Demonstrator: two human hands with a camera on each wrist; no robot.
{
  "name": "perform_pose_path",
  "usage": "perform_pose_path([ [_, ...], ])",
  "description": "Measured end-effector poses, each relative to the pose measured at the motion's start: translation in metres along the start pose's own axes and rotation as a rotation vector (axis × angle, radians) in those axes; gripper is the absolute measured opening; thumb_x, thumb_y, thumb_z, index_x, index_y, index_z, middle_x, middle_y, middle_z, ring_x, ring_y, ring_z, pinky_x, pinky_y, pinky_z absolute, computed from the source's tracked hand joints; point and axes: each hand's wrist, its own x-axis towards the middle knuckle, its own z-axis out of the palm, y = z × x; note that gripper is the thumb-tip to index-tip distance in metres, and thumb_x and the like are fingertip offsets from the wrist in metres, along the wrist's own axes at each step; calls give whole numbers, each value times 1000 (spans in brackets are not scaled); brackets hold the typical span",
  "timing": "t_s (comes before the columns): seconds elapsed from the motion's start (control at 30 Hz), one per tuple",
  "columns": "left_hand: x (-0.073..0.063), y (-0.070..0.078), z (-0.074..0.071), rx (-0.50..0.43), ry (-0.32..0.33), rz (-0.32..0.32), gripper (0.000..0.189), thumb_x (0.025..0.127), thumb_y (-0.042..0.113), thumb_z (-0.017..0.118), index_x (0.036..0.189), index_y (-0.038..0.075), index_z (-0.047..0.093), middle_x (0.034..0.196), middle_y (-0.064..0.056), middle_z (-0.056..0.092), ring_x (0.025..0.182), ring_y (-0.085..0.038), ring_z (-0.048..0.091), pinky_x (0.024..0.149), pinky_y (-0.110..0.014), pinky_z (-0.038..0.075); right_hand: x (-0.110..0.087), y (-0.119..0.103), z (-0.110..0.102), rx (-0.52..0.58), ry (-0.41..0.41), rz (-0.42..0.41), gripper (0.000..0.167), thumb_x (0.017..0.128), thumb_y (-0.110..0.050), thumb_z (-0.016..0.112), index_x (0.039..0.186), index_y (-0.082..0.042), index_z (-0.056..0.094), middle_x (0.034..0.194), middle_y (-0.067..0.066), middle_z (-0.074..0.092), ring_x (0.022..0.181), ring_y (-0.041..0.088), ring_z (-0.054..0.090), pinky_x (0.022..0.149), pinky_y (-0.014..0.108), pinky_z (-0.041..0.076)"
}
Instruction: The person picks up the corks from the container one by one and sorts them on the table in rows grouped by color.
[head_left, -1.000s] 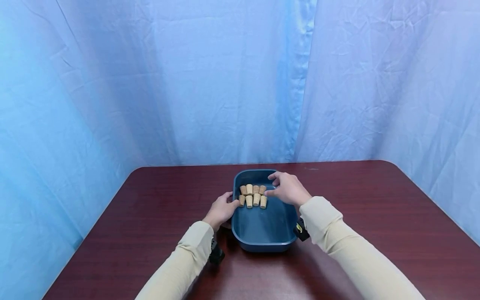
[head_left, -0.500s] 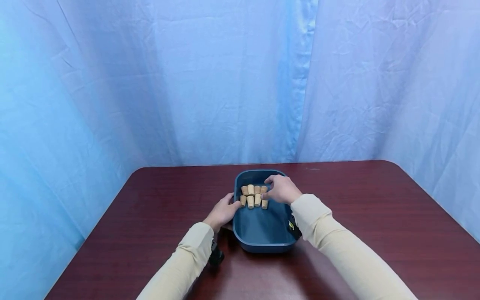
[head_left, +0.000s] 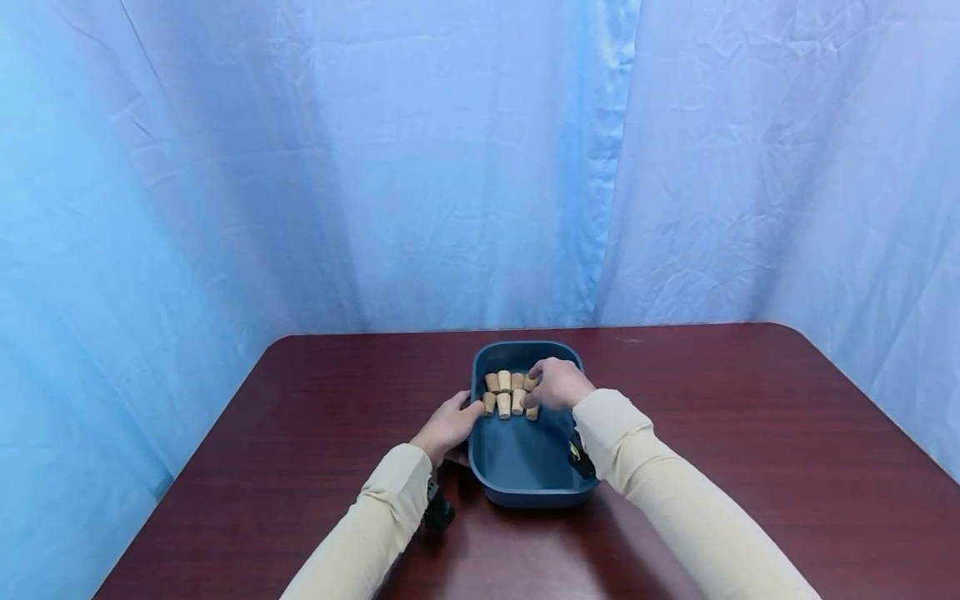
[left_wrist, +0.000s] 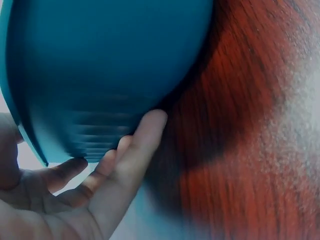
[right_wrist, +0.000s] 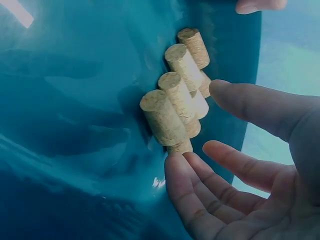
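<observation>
Eight corks (head_left: 504, 406) lie in 2 rows in blue tray (head_left: 525, 458), far half, twd L wall; tray on dk red surface (head_left: 337, 400). L hand (head_left: 447, 425) grips L wall, fingers (left_wrist: 135, 165) outside. R hand (head_left: 561, 385) w/ fingers wide apart at R end of rows.

I can read no text, brand, number or sign in any of my three views. The one label-like mark I find is a yellow patch (head_left: 576, 451) on the black wrist device (head_left: 582, 467) by the right sleeve (head_left: 618, 437), too small for me to make out.
</observation>
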Motion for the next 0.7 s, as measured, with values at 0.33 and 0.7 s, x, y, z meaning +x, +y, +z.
perform_pose_path([
  [0.33, 0, -3, 2, 4, -6, 11, 61, 103, 27, 46, 158, 4, 33, 141, -30, 50, 104, -43, 65, 70, -55, 60, 2, 5, 7, -41, -7, 17, 40, 91, -9, 74, 127, 4, 64, 124, 20, 63, 101, 31, 60, 88, 46, 54],
  [0.7, 1, -5, 1, 5, -9, 6, 62, 102, 27, 48, 158, 4, 33, 141, -31, 49, 105, -43, 64, 70, -55, 60, 9, 8, 15, -43, -3, 28, 23, 88, -7, 77, 79, -8, 56, 74, 4, 45, 66, 18, 44, 59, 32, 38],
])
